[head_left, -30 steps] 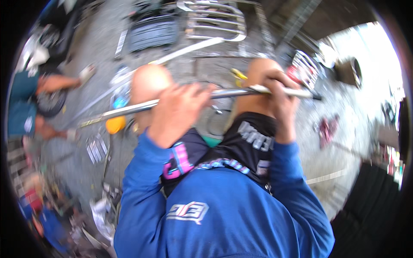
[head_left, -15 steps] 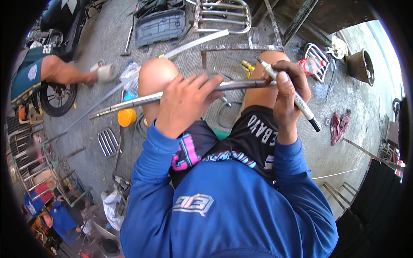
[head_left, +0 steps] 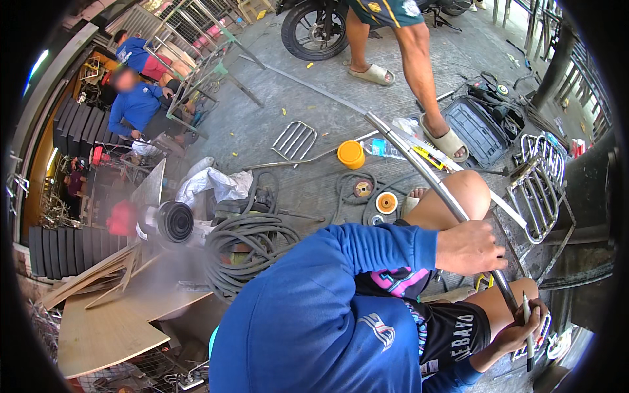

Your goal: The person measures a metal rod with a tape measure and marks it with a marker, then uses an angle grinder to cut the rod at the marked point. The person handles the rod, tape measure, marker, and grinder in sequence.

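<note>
A long steel tube (head_left: 422, 169) slants across the person's bare legs, and the left hand (head_left: 470, 247) has its fingers wrapped around it, below its middle. At the tube's lower end, the right hand (head_left: 514, 336) pinches a slim marker pen (head_left: 529, 350), its tip pointing up just beside the tube; whether tip and metal touch cannot be told. Half a second ago the tube lay nearly level in view, with the pen tilted across its end; now the view has swung round, and the tube runs steeply from upper left to lower right. Left of the tube sit a yellow tub (head_left: 351, 154) and, between the two, a clear bottle (head_left: 383, 149). Farther left lies a thick coil of grey hose (head_left: 246, 252), now in full view. A co-worker's legs (head_left: 419, 72), earlier at the left rim, stand beyond the tube's upper end. To the tube's right lies a chromed rack (head_left: 540, 190).
</note>
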A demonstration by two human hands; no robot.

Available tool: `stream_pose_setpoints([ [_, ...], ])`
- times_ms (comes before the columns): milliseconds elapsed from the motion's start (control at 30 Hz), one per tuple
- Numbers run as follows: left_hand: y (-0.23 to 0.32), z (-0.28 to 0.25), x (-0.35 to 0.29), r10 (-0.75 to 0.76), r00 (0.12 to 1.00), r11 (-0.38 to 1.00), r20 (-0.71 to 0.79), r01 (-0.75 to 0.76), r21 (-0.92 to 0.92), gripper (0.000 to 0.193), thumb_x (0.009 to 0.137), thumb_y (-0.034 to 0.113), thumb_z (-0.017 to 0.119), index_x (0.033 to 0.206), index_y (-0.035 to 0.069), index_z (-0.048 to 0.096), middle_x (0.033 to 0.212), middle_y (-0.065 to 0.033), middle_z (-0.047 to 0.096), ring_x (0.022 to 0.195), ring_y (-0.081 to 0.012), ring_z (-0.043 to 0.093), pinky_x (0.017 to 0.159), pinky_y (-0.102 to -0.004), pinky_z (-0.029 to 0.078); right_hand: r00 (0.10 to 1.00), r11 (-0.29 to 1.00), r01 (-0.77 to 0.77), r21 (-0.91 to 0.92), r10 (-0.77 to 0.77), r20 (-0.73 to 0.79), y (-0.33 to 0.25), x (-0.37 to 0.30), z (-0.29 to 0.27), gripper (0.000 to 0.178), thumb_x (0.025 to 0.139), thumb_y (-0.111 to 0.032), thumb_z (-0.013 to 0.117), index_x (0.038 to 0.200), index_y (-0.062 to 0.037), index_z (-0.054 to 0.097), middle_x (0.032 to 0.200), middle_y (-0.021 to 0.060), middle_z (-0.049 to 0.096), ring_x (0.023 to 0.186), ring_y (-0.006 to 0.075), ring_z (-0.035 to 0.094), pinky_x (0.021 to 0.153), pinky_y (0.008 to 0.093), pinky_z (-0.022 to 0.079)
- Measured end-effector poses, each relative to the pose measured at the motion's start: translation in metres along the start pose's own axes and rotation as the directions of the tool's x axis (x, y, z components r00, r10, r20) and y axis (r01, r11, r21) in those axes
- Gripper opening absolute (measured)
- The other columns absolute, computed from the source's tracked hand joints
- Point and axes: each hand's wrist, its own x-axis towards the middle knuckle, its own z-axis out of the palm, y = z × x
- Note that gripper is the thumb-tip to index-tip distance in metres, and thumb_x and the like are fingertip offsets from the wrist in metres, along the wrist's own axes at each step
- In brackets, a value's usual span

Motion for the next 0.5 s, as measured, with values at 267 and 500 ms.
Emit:
stream_pose_setpoints([
  [267,-0.007,0.001,-0.018,0.004,0.984,0.995,-0.178,0.014,0.102,0.022,0.09,0.023,0.066,0.11,0.015,0.07,0.098,-0.0016,0.063,0.09,-0.0169,0.069,0.084,-0.0354,0.05,0.992,0.975,0.124,0.185,-0.123,-0.016,0.014,-0.008,0.012,0.023,0.095,-0.019,0.059,0.091,0.0043,0.061,0.088,0.011,0.056,0.072,0.0156,0.047,0.066,0.029,0.04],
  [500,-0.001,0.003,-0.01,0.074,0.989,0.995,-0.132,-0.064,0.076,0.028,0.09,0.026,0.065,0.117,0.019,0.069,0.09,0.0005,0.063,0.091,-0.0178,0.069,0.094,-0.0417,0.05,0.997,0.996,0.06,0.062,-0.057,-0.049,0.007,-0.008,0.003,0.026,0.101,-0.02,0.052,0.09,0.0006,0.065,0.087,0.0056,0.058,0.066,0.0117,0.047,0.059,0.0253,0.037],
])
